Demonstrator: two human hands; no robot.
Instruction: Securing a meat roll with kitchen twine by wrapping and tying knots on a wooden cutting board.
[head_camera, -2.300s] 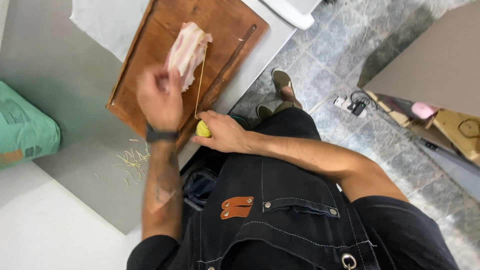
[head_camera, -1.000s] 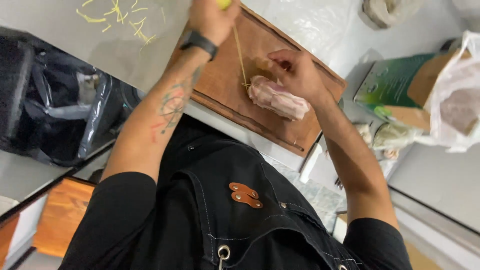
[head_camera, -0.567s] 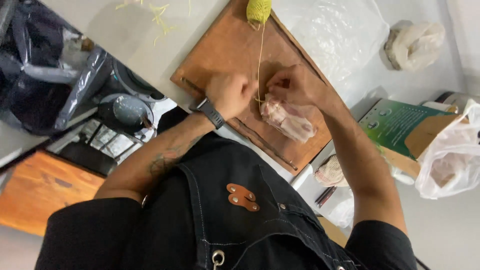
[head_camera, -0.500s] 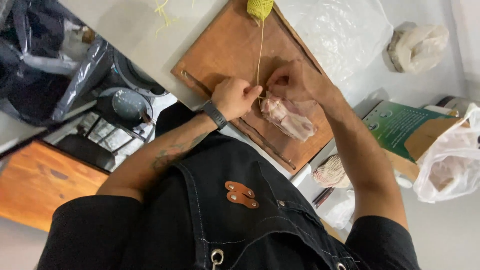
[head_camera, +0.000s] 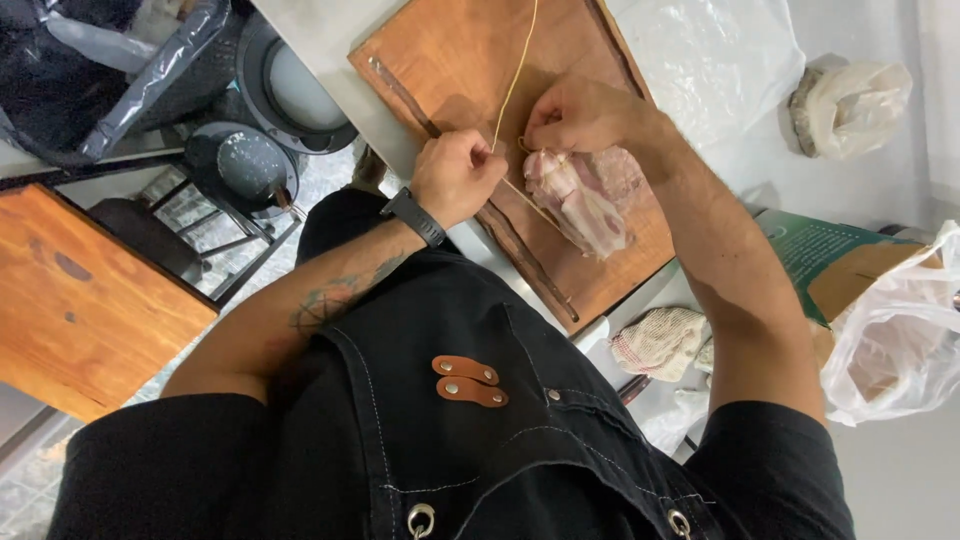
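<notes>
A pale pink piece of raw meat (head_camera: 585, 200) lies on a brown wooden cutting board (head_camera: 450, 60). Thin yellow twine (head_camera: 515, 80) runs from the top edge of the view down to the meat. My left hand (head_camera: 455, 175), with a black watch on its wrist, is closed in a fist on the twine just left of the meat. My right hand (head_camera: 580, 112) pinches the twine at the meat's upper end, its fingers touching the meat. The two hands are close together.
A clear plastic sheet (head_camera: 720, 60) and a white wrapped bundle (head_camera: 850, 100) lie beyond the board. A green box (head_camera: 820, 250), a plastic bag (head_camera: 900, 330) and a cloth (head_camera: 660, 340) sit at the right. A black bin bag (head_camera: 90, 70), dark pots (head_camera: 250, 165) and a wooden surface (head_camera: 70, 300) are at the left.
The view has swung and closed in on the board. My left hand came down from the yellow twine ball to the meat beside my right hand. The ball has left the view.
</notes>
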